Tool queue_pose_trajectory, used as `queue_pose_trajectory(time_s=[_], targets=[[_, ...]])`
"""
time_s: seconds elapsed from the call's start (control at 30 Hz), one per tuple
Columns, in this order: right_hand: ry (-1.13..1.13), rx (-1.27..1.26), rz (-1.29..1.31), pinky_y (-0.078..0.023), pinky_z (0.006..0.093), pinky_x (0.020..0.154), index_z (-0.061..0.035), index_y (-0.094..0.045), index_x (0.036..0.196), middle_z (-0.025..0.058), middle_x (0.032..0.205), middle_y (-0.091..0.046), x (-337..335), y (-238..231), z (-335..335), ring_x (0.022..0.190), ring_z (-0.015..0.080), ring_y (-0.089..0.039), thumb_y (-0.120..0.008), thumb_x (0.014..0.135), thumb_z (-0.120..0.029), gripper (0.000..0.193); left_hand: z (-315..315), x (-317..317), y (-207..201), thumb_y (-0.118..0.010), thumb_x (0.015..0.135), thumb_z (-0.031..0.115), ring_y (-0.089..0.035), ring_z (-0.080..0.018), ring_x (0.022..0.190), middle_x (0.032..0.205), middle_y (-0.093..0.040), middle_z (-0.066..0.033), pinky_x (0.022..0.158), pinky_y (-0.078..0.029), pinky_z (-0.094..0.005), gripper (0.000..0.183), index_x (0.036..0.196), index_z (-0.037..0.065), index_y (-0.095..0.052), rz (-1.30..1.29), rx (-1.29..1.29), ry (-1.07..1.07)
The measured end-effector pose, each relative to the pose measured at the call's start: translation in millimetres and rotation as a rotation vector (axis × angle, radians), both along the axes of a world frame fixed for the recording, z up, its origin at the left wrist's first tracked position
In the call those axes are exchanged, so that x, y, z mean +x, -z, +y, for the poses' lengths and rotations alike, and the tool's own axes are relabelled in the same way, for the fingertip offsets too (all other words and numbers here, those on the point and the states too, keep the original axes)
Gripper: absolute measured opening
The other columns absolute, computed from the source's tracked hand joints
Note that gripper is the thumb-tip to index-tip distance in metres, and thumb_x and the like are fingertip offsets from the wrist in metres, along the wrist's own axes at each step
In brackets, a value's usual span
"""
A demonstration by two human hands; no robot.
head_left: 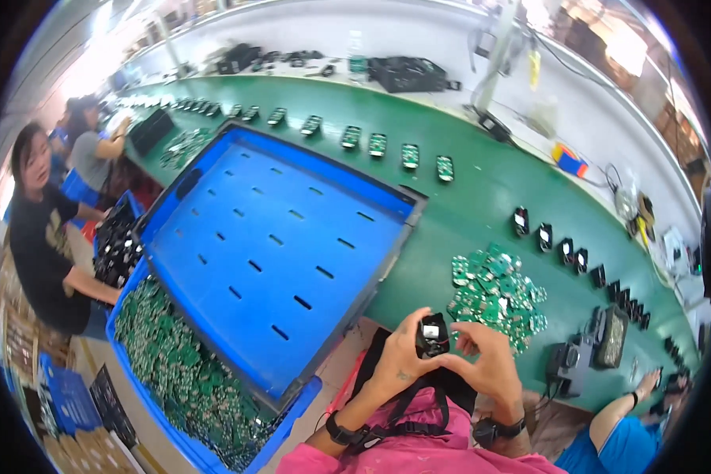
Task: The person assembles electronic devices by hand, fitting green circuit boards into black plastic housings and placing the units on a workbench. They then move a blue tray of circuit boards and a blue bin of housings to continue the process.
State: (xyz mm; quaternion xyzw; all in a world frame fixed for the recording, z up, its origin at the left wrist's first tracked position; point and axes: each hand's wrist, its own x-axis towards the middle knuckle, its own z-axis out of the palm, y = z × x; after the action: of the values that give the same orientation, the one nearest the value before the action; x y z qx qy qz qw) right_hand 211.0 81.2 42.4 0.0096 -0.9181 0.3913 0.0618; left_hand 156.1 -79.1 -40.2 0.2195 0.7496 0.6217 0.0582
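Note:
In front of my body, above the table's near edge, my left hand (400,357) grips a small black plastic housing (432,333) with a white patch inside. My right hand (486,359) curves around the housing's right side. Its thumb lies at the lower edge and its index fingertip at the upper right, with a small gap between palm and housing. Just beyond my right hand is a loose pile of green circuit boards (498,288). A row of similar black housings (567,250) runs along the table to the right.
A large blue slotted tray (272,237) leans over a blue crate (183,452) of circuit boards at left. Housings with green boards (378,145) line the green table's (482,197) far side. A black device (570,365) stands at right. Co-workers (47,237) are on both sides.

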Motion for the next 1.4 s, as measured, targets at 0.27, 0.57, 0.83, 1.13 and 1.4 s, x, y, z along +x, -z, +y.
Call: queue_pose_trajectory(time_s=[0.27,0.57,0.83,1.13,1.4], targets=[[-0.018,-0.144,0.002,-0.051,0.0343,0.062,-0.0021,-0.067,0.088,0.0137,0.081,-0.066,-16.7,31.8,5.0,0.069,0.0285,-0.064,-0.07,0.082,-0.006,0.008,-11.4,-12.7,3.1,-0.087,0.064,0.024,-0.065,-0.0303,0.103,0.115,-0.064,-0.0178,0.09,-0.051,-0.0377,0.074,0.126,0.003,-0.053,0.028,-0.133,-0.025],[0.064,-0.096,-0.063,-0.049,0.0317,0.067,0.0006,-0.064,0.094,0.0108,0.086,-0.064,-41.0,32.3,17.7,0.075,0.0216,-0.062,-0.067,0.08,-0.003,0.015,-7.1,-32.7,22.3,-0.083,0.07,0.025,-0.056,-0.0348,0.119,0.127,-0.056,-0.0209,0.1,-0.046,-0.0395,0.078,0.133,0.0,-0.045,-0.088,0.038,-0.001],[-0.285,0.261,0.288,-0.051,0.0367,0.082,0.0007,-0.063,0.117,0.0174,0.11,-0.067,-76.2,-20.8,-50.2,0.095,0.0329,-0.065,-0.068,0.087,-0.007,0.031,6.1,-32.4,42.2,-0.075,0.073,0.021,-0.059,-0.0356,0.109,0.122,-0.056,-0.0198,0.091,-0.049,-0.0415,0.069,0.132,0.002,-0.044,0.05,0.115,0.079],[-0.595,0.132,0.075,-0.043,0.0447,0.1,-0.0043,-0.052,0.135,0.0202,0.137,-0.051,-84.2,-14.0,-99.8,0.121,0.0413,-0.052,-0.068,0.086,-0.013,0.052,19.9,-22.7,81.9,-0.069,0.077,0.019,-0.055,-0.0307,0.116,0.125,-0.056,-0.017,0.098,-0.044,-0.0388,0.064,0.134,0.0,-0.044,0.267,0.314,-0.014],[-0.456,0.275,0.242,-0.046,0.0404,0.091,-0.0002,-0.062,0.111,0.014,0.116,-0.059,-81.9,6.8,-103.8,0.102,0.0297,-0.056,-0.075,0.072,-0.009,0.042,21.9,-20.7,84.7,-0.067,0.082,0.024,-0.058,-0.0306,0.109,0.118,-0.059,-0.0167,0.094,-0.047,-0.0397,0.059,0.133,0.002,-0.045,0.194,0.39,-0.038]])
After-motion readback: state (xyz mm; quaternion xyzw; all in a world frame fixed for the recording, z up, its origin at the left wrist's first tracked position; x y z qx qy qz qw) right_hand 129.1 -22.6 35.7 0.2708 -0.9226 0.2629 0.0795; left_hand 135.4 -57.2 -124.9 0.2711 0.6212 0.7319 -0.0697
